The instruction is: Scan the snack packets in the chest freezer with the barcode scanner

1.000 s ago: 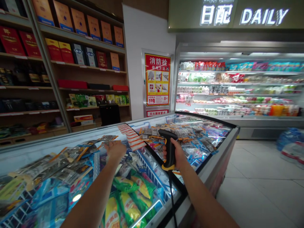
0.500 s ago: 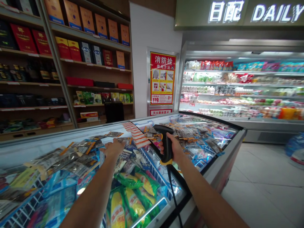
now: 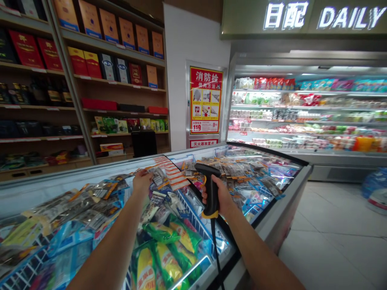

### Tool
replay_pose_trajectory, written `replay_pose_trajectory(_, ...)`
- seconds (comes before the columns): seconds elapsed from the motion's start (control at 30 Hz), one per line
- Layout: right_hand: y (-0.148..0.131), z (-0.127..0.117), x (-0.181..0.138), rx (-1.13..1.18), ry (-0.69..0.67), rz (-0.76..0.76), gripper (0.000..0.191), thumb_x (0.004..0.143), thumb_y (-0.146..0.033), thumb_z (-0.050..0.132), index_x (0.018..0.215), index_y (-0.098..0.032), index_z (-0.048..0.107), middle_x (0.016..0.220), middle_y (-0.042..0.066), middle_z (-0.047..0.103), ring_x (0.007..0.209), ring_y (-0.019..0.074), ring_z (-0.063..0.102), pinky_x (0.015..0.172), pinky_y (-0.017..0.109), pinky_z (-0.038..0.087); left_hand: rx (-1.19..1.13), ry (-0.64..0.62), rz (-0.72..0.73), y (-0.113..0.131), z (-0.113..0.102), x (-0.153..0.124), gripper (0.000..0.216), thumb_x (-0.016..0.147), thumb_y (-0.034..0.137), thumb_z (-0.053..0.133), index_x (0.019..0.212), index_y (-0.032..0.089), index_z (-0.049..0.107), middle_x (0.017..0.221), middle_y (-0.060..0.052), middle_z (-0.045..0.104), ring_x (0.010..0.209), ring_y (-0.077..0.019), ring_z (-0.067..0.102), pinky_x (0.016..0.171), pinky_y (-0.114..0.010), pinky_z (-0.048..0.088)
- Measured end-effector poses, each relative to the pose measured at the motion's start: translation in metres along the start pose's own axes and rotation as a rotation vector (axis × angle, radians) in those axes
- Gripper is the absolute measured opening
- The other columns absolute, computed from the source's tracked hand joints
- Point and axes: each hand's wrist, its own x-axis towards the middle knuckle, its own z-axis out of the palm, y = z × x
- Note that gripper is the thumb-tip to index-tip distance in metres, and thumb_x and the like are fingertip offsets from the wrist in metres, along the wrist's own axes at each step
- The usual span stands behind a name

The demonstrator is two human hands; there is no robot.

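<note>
Right hand (image 3: 223, 197): fingers wrapped around the grip of one black barcode scanner (image 3: 211, 193) with yellow trim at its base. Scanner upright, its head at the top, over the chest freezer (image 3: 284, 201), in front of the dark dividing bar. Black cable (image 3: 214, 249) runs down from the base to the lower edge of view.

Left hand (image 3: 141, 182): partly closed, fingers bent, tips at the near edge of a small brown-and-orange packet (image 3: 158, 177); cannot tell whether it is pinched or only touched.

Freezer contents, nearest first: striped sheet (image 3: 173, 176), orange and white, just right of that packet; white wire basket (image 3: 195, 213); green-and-yellow bags (image 3: 163, 262) in the basket, below the left hand; heap of brown packets (image 3: 75, 205) to the left; blue bags (image 3: 71, 241) at lower left; further packets (image 3: 238, 169) in the right-hand section, beyond the scanner.

Surroundings: wooden shelves (image 3: 121, 93) at left, with boxes and bottles; red-and-yellow poster (image 3: 206, 100) on the wall; lit refrigerated shelves (image 3: 302, 104) at right, under a sign reading "DAILY" (image 3: 350, 17); wrapped water bottles (image 3: 375, 187) on the pale floor (image 3: 326, 233).
</note>
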Motion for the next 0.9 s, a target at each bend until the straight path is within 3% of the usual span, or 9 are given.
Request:
replay_pose_trajectory(0.13, 0.001, 0.004, -0.004, -0.032, 0.006, 0.037, 0.029, 0.076, -0.043, 0.05, 0.072, -0.015, 0.054, 0.051, 0.0, 0.056, 0.038, 0.0102, 0.049, 0.034, 0.021, 0.038, -0.234, -0.151, -0.09, 0.007, 0.014, -0.014, 0.019, 0.058, 0.004, 0.052, 0.072, 0.016, 0.053, 0.061, 0.001, 0.058, 0.057, -0.0104, 0.057, 0.06, -0.024, 0.05)
replay_pose_trajectory(0.33, 0.0, 0.007, -0.008, -0.047, 0.038, 0.057, 0.031, 0.077, -0.043, 0.048, 0.066, -0.015, 0.053, 0.048, -0.001, 0.055, 0.035, 0.0089, 0.047, 0.032, 0.019, 0.037, -0.221, -0.245, -0.103, 0.003, 0.042, -0.031, 0.024, 0.056, 0.006, 0.056, 0.078, 0.015, 0.058, 0.063, 0.0, 0.061, 0.059, -0.0123, 0.058, 0.061, -0.027, 0.049)
replay_pose_trajectory(0.53, 0.0, 0.003, -0.005, -0.01, 0.02, 0.046, 0.033, 0.075, -0.045, 0.051, 0.065, -0.014, 0.052, 0.05, 0.0, 0.056, 0.036, 0.0089, 0.048, 0.032, 0.02, 0.038, -0.104, -0.271, 0.025, -0.006, 0.055, -0.037, 0.028, 0.051, 0.013, 0.061, 0.079, 0.014, 0.061, 0.065, 0.0, 0.063, 0.06, -0.0121, 0.058, 0.061, -0.026, 0.046)
replay_pose_trajectory(0.9, -0.01, -0.006, -0.009, 0.053, 0.031, -0.045, 0.029, 0.075, -0.044, 0.051, 0.07, -0.016, 0.054, 0.049, -0.001, 0.054, 0.038, 0.0096, 0.048, 0.036, 0.021, 0.039, -0.008, -0.203, 0.045, -0.006, 0.053, -0.039, 0.027, 0.054, 0.014, 0.057, 0.081, 0.016, 0.06, 0.066, -0.001, 0.062, 0.057, -0.0123, 0.057, 0.056, -0.025, 0.045)
